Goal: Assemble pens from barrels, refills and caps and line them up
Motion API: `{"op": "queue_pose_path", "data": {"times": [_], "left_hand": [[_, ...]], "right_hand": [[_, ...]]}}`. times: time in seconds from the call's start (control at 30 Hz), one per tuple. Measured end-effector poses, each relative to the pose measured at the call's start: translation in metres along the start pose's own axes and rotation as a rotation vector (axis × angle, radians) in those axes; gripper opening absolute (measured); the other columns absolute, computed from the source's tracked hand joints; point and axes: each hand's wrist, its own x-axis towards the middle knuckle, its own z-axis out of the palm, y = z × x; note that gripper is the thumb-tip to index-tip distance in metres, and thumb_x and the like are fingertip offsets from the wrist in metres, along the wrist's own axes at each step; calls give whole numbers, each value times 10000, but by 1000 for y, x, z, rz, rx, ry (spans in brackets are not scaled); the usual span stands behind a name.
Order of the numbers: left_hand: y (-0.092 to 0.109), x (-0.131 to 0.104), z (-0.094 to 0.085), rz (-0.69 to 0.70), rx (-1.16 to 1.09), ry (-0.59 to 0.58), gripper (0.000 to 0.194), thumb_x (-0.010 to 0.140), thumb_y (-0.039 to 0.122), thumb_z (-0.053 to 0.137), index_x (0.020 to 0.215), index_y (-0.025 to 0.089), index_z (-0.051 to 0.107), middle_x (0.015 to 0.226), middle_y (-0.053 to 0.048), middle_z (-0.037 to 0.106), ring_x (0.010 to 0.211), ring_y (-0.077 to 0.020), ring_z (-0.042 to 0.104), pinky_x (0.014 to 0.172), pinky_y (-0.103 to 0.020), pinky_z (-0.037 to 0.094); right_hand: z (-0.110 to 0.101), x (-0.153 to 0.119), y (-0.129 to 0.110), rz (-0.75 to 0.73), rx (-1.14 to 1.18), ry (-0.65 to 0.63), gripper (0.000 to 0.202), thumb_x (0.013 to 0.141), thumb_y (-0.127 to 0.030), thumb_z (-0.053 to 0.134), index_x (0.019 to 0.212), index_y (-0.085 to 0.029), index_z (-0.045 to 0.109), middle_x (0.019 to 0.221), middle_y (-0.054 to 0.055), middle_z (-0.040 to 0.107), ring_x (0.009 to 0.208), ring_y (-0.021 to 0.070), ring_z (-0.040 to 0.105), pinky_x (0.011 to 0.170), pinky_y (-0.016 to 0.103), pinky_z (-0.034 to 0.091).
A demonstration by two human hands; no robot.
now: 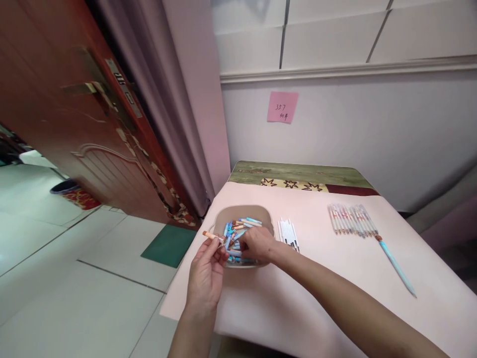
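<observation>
My left hand (209,268) is closed at the left rim of a beige plastic bin (219,215), pinching a short peach pen barrel (211,235) with a brown end. Inside the bin lie many loose pen parts (249,222) in blue, peach and brown. My right hand (259,243) reaches over the right side of the bin, fingers curled down among these parts; its fingertips and anything they grip are hidden. Just right of the bin lies a row of thin white pen refills (288,233) with dark tips.
Farther right on the pink-covered table (316,298) lie a row of clear-wrapped pens (352,220) and a single light blue pen (397,267) with a brown end. A pink note (282,107) is stuck to the wall behind. A wooden door (112,119) stands at the left.
</observation>
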Motion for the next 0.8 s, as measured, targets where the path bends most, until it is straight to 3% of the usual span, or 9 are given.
{"op": "queue_pose_path", "data": {"times": [0.1,0.23,0.47,0.53,0.63,0.7,0.8], "left_hand": [[0,3,-4,-28,3,6,88,828,63,583,856,96,660,791,-41,648,557,-64,565,518,-177,528],[5,8,-9,-48,-6,-21,79,819,74,600,864,94,662,786,-40,640,562,-65,559,525,-176,523],[18,12,-9,-19,-24,-5,55,810,85,613,842,104,652,796,-34,633,565,-65,554,517,-177,517],[21,11,-9,-8,-36,-10,51,804,93,623,843,110,652,813,-34,635,568,-65,552,520,-179,517],[23,11,-12,4,-52,-12,56,796,105,638,848,116,656,826,-36,638,571,-64,547,519,-176,512],[23,11,-12,-2,-58,-9,50,794,106,640,840,116,656,822,-38,637,569,-65,543,517,-178,510],[22,12,-13,-13,-69,-18,40,786,100,644,822,117,650,808,-38,635,569,-70,541,513,-184,506]], "right_hand": [[9,9,-5,-21,-31,-32,217,711,-358,671,846,-218,767,814,75,750,763,231,685,662,272,484],[1,12,2,21,-76,26,281,777,-413,592,829,-191,757,822,113,746,771,255,690,677,301,493],[-21,20,21,161,-130,138,272,870,-262,492,1029,-171,693,1004,137,720,923,264,675,735,315,485],[-16,20,13,122,-119,124,258,884,-265,480,1005,-208,701,985,102,728,903,244,679,723,299,484],[-1,20,-4,32,-99,63,237,852,-393,558,876,-239,737,865,70,744,839,231,689,693,271,485],[9,23,-15,-5,-98,31,297,829,-459,591,833,-208,748,836,95,743,824,238,691,681,265,489],[20,29,-25,-21,-111,4,316,855,-418,576,839,-153,748,839,139,739,800,245,692,668,271,495]]}}
